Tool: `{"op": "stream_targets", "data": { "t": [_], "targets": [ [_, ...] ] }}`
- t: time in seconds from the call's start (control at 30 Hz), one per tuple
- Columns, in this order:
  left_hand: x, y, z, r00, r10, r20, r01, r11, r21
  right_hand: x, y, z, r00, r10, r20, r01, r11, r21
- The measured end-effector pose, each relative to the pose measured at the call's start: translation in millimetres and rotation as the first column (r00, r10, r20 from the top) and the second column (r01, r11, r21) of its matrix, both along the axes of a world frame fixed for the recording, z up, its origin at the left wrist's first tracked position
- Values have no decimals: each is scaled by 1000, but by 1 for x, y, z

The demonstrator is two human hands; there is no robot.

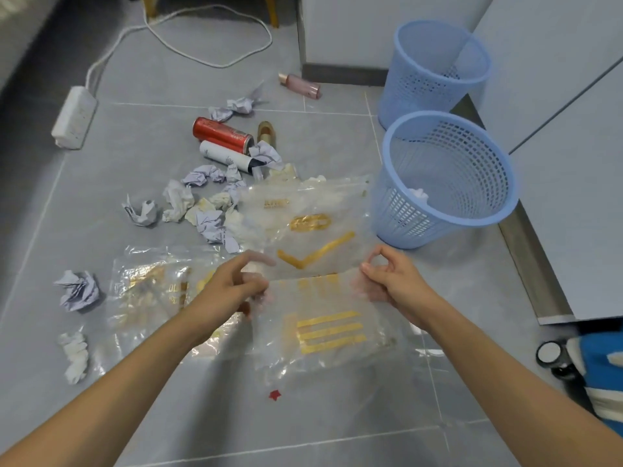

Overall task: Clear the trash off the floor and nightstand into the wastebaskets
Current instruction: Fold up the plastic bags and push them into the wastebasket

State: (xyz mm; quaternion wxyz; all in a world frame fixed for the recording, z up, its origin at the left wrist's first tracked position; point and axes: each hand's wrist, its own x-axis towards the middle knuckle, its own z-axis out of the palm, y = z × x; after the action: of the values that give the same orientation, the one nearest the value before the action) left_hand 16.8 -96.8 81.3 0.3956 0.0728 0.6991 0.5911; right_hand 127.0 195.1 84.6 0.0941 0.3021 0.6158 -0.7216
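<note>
Above the grey tiled floor (337, 416), both hands hold one clear plastic bag (317, 230) with gold print, stretched between them. The left hand (232, 281) grips the bag's left edge, fingers curled round the film with the forefinger reaching out over it. The right hand (391, 278) pinches the right edge between thumb and forefinger, which close into a ring, while the other fingers curl beneath. The bag folds at the line between the hands, its far half lifted toward the baskets and its near half hanging down.

A second clear bag (148, 298) lies flat on the floor, just left of the left hand. Beyond it sit crumpled paper balls (202, 203), a red can (220, 133) and a white tube (226, 159) touching the can. A pink bottle (300, 85) lies farther off by the wall.

Two blue mesh wastebaskets stand to the right: the near one (448, 176), close beside the bag's far edge, holds a white wad; the far one (435, 69) stands behind it. A white power strip (72, 117) lies at the left.
</note>
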Motion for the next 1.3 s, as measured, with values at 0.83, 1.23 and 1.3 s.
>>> {"op": "stream_targets", "data": {
  "t": [0.83,1.23,1.3],
  "targets": [
    [-46,10,53,962,-118,-246,103,992,-71,-41,-36,33,812,576,95,-582,812,52],
    [-28,-4,34,998,31,-50,-37,991,-129,-45,-51,26,990,137,-15,-137,990,-10],
    [-26,-4,33,993,76,-86,-85,990,-111,-45,-50,28,987,158,-15,-158,987,-21]
  ]
}}
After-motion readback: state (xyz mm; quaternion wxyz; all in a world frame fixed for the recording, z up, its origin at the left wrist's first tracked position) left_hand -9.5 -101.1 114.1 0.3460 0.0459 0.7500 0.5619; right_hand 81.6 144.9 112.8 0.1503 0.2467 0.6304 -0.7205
